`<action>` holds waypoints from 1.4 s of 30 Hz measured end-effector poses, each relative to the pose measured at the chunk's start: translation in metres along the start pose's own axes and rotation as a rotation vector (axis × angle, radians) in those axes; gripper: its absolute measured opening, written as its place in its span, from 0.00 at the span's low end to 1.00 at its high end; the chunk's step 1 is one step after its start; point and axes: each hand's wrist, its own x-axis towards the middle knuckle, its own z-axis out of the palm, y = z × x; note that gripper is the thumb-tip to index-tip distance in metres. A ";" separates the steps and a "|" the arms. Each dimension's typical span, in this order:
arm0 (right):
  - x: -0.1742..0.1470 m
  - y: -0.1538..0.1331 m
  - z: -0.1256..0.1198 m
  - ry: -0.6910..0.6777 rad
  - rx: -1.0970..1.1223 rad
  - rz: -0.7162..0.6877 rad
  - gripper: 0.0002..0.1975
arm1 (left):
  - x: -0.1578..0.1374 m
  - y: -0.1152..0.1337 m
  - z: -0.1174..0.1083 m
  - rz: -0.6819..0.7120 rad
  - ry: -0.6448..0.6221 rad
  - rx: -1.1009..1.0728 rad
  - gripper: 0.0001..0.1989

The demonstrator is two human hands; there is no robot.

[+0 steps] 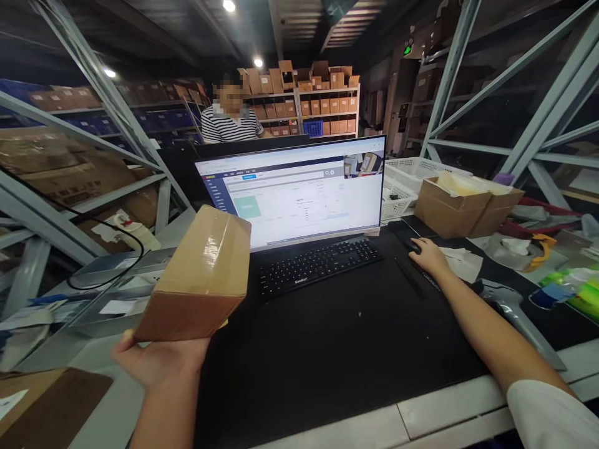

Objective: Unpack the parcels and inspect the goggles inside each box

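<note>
A taped cardboard box (206, 255) rests tilted in my left hand (163, 362), which grips it from below; the thumb shows at its left corner and the other fingers are hidden behind it. On the right of the black desk mat, my right hand (429, 255) lies over a dark computer mouse (412, 247), mostly covered by the fingers. Between my hands sits a black keyboard (318, 265). Behind it stands a lit monitor (299, 193) showing a web page with a small camera picture in its upper right corner.
A grey handheld scanner (508, 305) lies right of my forearm. Open cardboard boxes (447, 206) and white baskets (397, 196) stand behind it. Another box (51, 405) is at lower left. Metal rack posts (449, 81) flank the desk. A person in a striped shirt (229, 125) is beyond the monitor.
</note>
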 end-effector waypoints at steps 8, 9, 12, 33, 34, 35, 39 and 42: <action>0.000 0.001 0.001 -0.007 -0.004 -0.003 0.26 | 0.001 0.001 0.000 0.083 0.025 -0.040 0.14; 0.000 0.001 0.002 -0.006 -0.004 -0.003 0.26 | 0.003 0.002 -0.001 0.087 0.026 -0.048 0.14; 0.001 0.001 0.003 -0.002 -0.005 -0.003 0.26 | 0.006 0.002 -0.003 0.096 0.009 -0.046 0.14; 0.002 0.001 0.004 -0.027 -0.004 -0.011 0.25 | 0.008 0.002 -0.008 0.043 0.047 0.020 0.13; 0.002 0.000 0.004 -0.028 -0.005 -0.011 0.25 | 0.007 0.002 -0.006 0.036 0.050 0.027 0.13; 0.002 0.000 0.004 -0.028 -0.006 -0.011 0.25 | 0.005 0.003 -0.004 0.027 0.050 0.032 0.13; 0.001 0.000 0.004 -0.027 -0.007 -0.017 0.25 | 0.001 0.001 0.002 -0.004 0.071 0.035 0.14; 0.001 -0.001 0.004 -0.019 -0.004 -0.024 0.25 | 0.002 -0.003 0.001 0.017 0.063 0.021 0.16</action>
